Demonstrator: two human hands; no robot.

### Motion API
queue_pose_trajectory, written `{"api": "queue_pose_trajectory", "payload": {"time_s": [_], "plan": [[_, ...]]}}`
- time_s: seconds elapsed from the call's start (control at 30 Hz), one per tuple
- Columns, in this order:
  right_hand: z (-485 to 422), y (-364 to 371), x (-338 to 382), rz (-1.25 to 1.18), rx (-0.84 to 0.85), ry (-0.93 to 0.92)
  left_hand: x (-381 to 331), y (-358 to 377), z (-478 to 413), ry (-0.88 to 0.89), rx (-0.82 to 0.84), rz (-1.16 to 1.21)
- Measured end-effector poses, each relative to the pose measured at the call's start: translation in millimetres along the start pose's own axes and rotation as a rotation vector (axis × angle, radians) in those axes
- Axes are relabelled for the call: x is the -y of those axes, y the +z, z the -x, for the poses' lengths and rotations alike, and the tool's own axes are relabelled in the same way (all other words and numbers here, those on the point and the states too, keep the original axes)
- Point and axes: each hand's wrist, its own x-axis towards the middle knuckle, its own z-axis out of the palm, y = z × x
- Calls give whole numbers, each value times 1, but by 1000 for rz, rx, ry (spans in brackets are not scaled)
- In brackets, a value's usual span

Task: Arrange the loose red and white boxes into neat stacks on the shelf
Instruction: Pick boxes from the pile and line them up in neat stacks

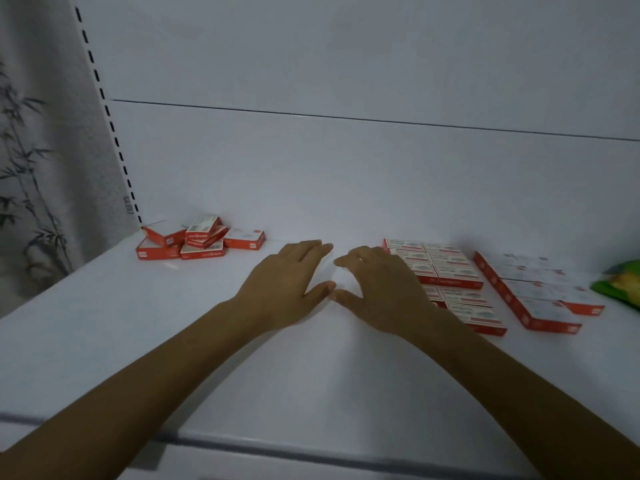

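2 hands (287, 278) (377, 289), each grip open, holding nothing.

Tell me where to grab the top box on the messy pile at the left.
Probably pinch the top box across its short width from above, with the nearer left hand. It lies tilted, highest on the loose pile, so its side edges stand clear.

L hand (287, 282), R hand (381, 289) spread, maybe touching shelf (156, 348), btwn loose boxes (197, 242), stacks (450, 271)
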Motion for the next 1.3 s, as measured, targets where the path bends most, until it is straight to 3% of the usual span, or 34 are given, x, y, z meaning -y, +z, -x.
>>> {"api": "queue_pose_trajectory", "payload": {"time_s": [0.53, 0.8, 0.93, 1.07, 1.3], "plan": [[-89, 65, 130, -187, -135, -218, 149, -37, 87, -190, -32, -114], [-149, 71, 153, -189, -177, -152, 170, -33, 84, -212, -213, 114], [-187, 78, 155, -168, -95, -94, 174, -34, 85, -240, -232, 170], [-205, 95, 158, -171, 100, -37, 181, -37, 83, -241, -220, 194], [-182, 94, 163, -185, 33, -95, 187, -30, 88, -242, -241, 205]]}}
